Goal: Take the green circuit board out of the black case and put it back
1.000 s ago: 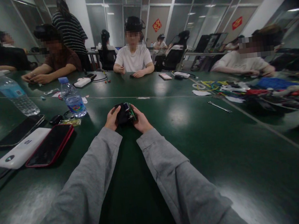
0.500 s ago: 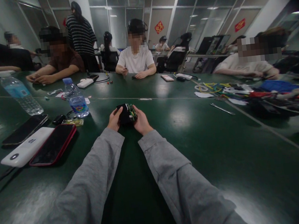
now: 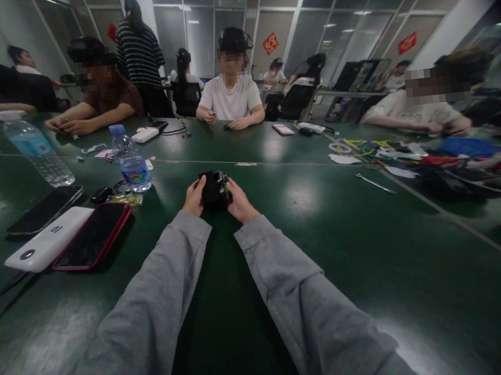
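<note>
Both of my hands are out over the green table (image 3: 350, 248), in front of me. My left hand (image 3: 195, 197) is closed around the left side of a small black box (image 3: 212, 194), thumb toward its top. My right hand (image 3: 240, 201) grips a small green circuit board (image 3: 223, 185) with light parts on it. The board stands against the right side of the black box, and I cannot tell whether it sits inside. My fingertips behind both pieces are hidden.
To the left stand two water bottles (image 3: 133, 164), with a red-cased phone (image 3: 92, 237), a white power bank (image 3: 50, 239) and a black phone (image 3: 45, 212) nearer. A wrench (image 3: 375, 183) and tangled cables (image 3: 362, 144) lie to the right. Several people sit across the table.
The circuit board has turned a little in my right hand, so less of its green face shows. My left hand still holds the black box. The whole view has shifted slightly.
</note>
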### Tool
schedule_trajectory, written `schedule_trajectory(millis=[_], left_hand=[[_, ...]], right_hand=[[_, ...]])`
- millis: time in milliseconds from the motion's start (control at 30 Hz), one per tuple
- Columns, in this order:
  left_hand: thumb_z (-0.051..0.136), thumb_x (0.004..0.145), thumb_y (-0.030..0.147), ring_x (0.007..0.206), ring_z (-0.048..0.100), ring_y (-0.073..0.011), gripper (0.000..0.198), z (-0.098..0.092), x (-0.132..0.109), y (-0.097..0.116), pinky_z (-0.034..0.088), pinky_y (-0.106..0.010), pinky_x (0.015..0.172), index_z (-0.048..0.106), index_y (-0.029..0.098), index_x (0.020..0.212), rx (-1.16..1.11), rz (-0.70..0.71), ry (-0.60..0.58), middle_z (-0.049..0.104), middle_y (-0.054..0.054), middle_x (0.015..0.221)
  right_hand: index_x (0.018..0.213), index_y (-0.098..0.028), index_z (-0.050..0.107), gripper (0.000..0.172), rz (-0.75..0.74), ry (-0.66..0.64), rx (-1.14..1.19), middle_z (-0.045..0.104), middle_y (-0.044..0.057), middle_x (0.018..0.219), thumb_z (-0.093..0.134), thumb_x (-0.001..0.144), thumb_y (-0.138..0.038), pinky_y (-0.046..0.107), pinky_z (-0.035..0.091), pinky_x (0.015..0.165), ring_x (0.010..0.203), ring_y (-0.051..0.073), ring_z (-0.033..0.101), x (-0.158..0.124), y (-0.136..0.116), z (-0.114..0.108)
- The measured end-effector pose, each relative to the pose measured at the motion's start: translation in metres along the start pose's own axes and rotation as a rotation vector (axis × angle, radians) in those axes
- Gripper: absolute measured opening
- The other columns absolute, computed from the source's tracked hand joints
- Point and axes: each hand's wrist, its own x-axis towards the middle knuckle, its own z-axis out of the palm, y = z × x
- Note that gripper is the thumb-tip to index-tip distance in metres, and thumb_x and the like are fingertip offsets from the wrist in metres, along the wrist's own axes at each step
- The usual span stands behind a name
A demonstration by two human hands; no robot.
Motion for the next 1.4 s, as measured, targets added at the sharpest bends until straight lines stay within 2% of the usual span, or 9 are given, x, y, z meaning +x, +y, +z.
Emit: schedule_trajectory(millis=[100,333,567,700,867,967,1033,1200,1400], left_hand=[[0.076,0.077,0.032,0.067,0.065,-0.0122,0.025,0.002,-0.003,0.002,0.055,-0.025,0.071,0.066,0.012,0.089,0.000,-0.001,-0.014,0.068,-0.004,0.074],[0.078,0.075,0.033,0.069,0.065,-0.0128,0.028,0.004,-0.006,0.004,0.054,-0.024,0.071,0.066,0.012,0.088,0.022,-0.019,0.009,0.069,-0.005,0.077],[0.075,0.078,0.031,0.067,0.064,-0.0130,0.024,0.003,-0.004,0.003,0.053,-0.026,0.068,0.065,0.012,0.089,0.046,-0.020,-0.024,0.068,-0.004,0.075],[0.076,0.077,0.028,0.074,0.066,-0.0136,0.023,0.003,-0.003,0.001,0.053,-0.026,0.076,0.065,0.013,0.091,0.041,0.008,-0.037,0.069,-0.005,0.081],[0.075,0.079,0.028,0.083,0.067,-0.0146,0.021,0.003,-0.002,-0.001,0.051,-0.026,0.082,0.067,0.013,0.091,0.053,0.041,-0.051,0.070,-0.006,0.087],[0.068,0.085,0.029,0.081,0.067,-0.0153,0.017,0.003,-0.003,0.001,0.052,-0.027,0.081,0.067,0.013,0.089,0.053,0.024,-0.026,0.070,-0.006,0.083],[0.061,0.090,0.031,0.079,0.068,-0.0160,0.019,0.002,-0.004,0.004,0.053,-0.028,0.080,0.067,0.013,0.089,0.019,-0.037,0.001,0.070,-0.006,0.079],[0.047,0.095,0.039,0.079,0.070,-0.0197,0.032,-0.003,-0.005,0.014,0.056,-0.033,0.079,0.067,0.014,0.100,-0.102,-0.277,0.040,0.072,-0.007,0.078],[0.043,0.096,0.040,0.081,0.071,-0.0201,0.037,-0.004,-0.004,0.014,0.055,-0.032,0.081,0.067,0.014,0.110,-0.154,-0.298,0.023,0.073,-0.008,0.083]], right_hand=[[0.124,-0.031,0.055,0.041,-0.046,0.039,-0.071,0.070,-0.003,0.109,0.055,0.085,-0.017,0.033,0.056,0.094,0.098,0.014,0.068,0.004,0.005,-0.001],[0.128,-0.032,0.053,0.051,-0.180,0.064,-0.161,0.066,-0.001,0.111,0.063,0.078,-0.024,0.032,0.054,0.094,0.106,0.015,0.064,0.002,0.012,-0.003],[0.129,-0.031,0.052,0.050,-0.310,0.122,-0.255,0.061,0.003,0.120,0.062,0.080,-0.025,0.033,0.050,0.097,0.109,0.015,0.059,-0.003,0.017,0.001],[0.127,-0.029,0.054,0.052,-0.363,0.142,-0.287,0.059,0.004,0.125,0.065,0.076,-0.021,0.035,0.047,0.103,0.115,0.015,0.055,-0.003,0.018,0.001],[0.130,-0.035,0.053,0.047,-0.344,0.005,-0.300,0.050,-0.001,0.144,0.061,0.084,-0.038,0.039,0.036,0.115,0.139,0.015,0.040,-0.005,0.019,0.000],[0.130,-0.034,0.056,0.049,-0.329,-0.057,-0.366,0.044,-0.003,0.151,0.061,0.085,-0.051,0.040,0.021,0.123,0.147,0.015,0.029,-0.009,0.018,0.002],[0.129,-0.031,0.058,0.050,-0.348,-0.083,-0.414,0.045,-0.002,0.151,0.061,0.085,-0.054,0.039,0.014,0.124,0.146,0.015,0.030,-0.013,0.017,0.006],[0.122,-0.028,0.065,0.043,-0.459,-0.195,-0.460,0.050,0.001,0.148,0.065,0.084,-0.048,0.035,0.011,0.125,0.144,0.015,0.035,-0.026,0.013,0.016],[0.130,-0.030,0.059,0.046,-0.532,-0.266,-0.570,0.043,-0.001,0.153,0.061,0.088,-0.048,0.034,0.009,0.125,0.146,0.014,0.030,-0.029,0.014,0.017]])
